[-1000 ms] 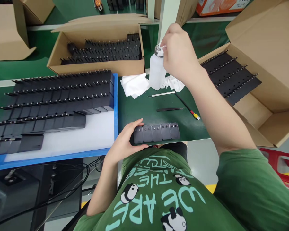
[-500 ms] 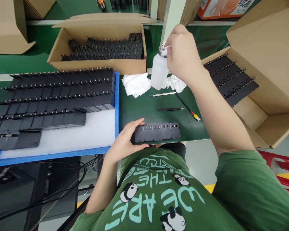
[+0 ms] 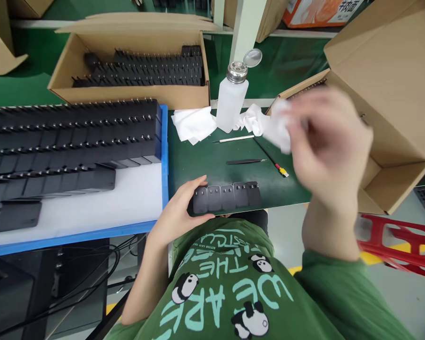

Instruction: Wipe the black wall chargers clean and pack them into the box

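Observation:
A row of small black cases (image 3: 221, 197), joined side by side with pairs of metal pins along the top, lies at the table's front edge. My left hand (image 3: 180, 204) is closed around its left end, thumb along the near side and index finger along the far side. My right hand (image 3: 331, 141), blurred by motion, is raised to the right of the bottle and pinches a crumpled white tissue (image 3: 280, 125). The white dispenser bottle (image 3: 231, 105) stands upright with its metal cap (image 3: 252, 57) flipped up. Tweezers (image 3: 246, 161) lie beyond the row.
A blue-edged tray (image 3: 138, 189) with rows of black cases stands at left. Behind it is a cardboard box (image 3: 127, 97) of similar parts; another open box (image 3: 386, 189) is at right. Folded white wipes (image 3: 194, 123), a thin white tool (image 3: 236, 139) and a USB cable (image 3: 282, 171) lie on the table.
My right hand has left the bottle's top and moved right and nearer to me, carrying the tissue. The bottle's cap now shows open. My left hand stays at the row.

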Motion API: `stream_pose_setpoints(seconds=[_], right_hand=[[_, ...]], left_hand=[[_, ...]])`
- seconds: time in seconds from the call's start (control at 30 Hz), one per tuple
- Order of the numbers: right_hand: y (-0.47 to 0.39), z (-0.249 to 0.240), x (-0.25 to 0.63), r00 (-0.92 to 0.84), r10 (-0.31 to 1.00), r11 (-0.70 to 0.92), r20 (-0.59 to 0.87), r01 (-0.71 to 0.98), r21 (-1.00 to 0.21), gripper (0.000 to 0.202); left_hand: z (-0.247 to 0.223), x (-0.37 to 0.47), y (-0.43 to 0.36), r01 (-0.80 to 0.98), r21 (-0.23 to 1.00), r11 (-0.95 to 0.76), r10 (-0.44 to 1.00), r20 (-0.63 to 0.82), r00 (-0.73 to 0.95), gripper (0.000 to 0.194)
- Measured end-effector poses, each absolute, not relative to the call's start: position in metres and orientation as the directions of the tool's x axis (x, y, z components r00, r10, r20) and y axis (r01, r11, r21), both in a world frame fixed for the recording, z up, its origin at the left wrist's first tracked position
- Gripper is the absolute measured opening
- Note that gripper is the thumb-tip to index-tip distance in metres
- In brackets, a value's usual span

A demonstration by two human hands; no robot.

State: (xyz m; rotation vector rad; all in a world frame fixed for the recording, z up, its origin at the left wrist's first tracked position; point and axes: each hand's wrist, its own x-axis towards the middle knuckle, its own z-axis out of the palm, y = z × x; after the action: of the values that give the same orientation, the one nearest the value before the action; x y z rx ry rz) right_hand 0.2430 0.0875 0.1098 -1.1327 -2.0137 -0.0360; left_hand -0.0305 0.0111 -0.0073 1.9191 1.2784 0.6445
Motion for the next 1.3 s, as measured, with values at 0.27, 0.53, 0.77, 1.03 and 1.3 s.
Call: stream_pose_setpoints(seconds=[0.27, 0.53, 0.77, 1.03, 1.3], right_hand=[[-0.037, 0.001, 0.244, -0.049, 0.863, 0.318, 0.503, 0.826, -0.466, 0.044], [-0.042, -0.006, 0.199, -0.308, 0.816, 0.491, 0.489, 0.815, -0.306, 0.062], [-0.035, 0.000, 0.169, -0.468, 0.722, 0.636, 0.509, 0.740, -0.221, 0.037], [-0.026, -0.005, 0.145, -0.513, 0.734, 0.669, 0.445, 0.659, -0.343, 0.029], [-0.023, 0.036, 0.178, -0.443, 0.837, 0.540, 0.320, 0.577, -0.613, 0.039]], left_hand=[[-0.008, -0.030, 0.014, 0.604, 0.783, -0.147, 0.911, -0.131, 0.392, 0.080], [-0.009, -0.028, 0.016, 0.622, 0.759, -0.191, 0.923, -0.076, 0.377, 0.079], [-0.012, -0.028, 0.017, 0.604, 0.771, -0.200, 0.924, -0.058, 0.379, 0.085], [-0.008, -0.029, 0.017, 0.585, 0.795, -0.159, 0.920, -0.095, 0.380, 0.081], [-0.008, -0.030, 0.014, 0.595, 0.783, -0.182, 0.925, -0.069, 0.374, 0.082]])
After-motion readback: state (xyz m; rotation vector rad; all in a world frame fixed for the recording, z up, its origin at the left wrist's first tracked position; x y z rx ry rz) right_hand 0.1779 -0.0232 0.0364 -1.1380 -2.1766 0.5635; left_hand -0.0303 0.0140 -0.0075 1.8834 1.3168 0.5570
